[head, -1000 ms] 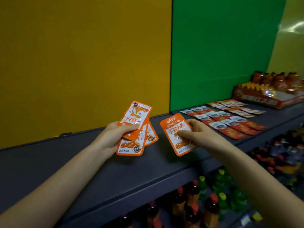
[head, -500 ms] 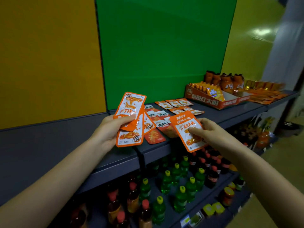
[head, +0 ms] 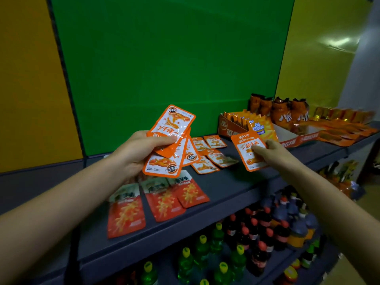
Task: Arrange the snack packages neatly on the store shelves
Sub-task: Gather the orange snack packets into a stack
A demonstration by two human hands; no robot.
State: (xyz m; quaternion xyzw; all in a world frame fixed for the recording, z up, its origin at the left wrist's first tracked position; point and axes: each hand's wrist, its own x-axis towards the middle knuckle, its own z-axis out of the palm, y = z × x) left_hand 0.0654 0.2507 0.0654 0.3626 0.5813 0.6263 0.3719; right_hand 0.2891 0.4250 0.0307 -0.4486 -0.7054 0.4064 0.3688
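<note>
Head view puts me mid-placement: my left hand [head: 141,153] grips a fan of orange packets [head: 166,145], thumb curled over the top one, held above the shelf [head: 236,188]. My right hand [head: 273,153] pinches a single packet [head: 249,152] by its right edge, clear of the shelf and near the orange row [head: 207,155] already laid flat. Red packets [head: 160,200] lie along the front. Next, I judge, the single packet should go down flat beside that row, squared to its neighbours, before I release it.
</note>
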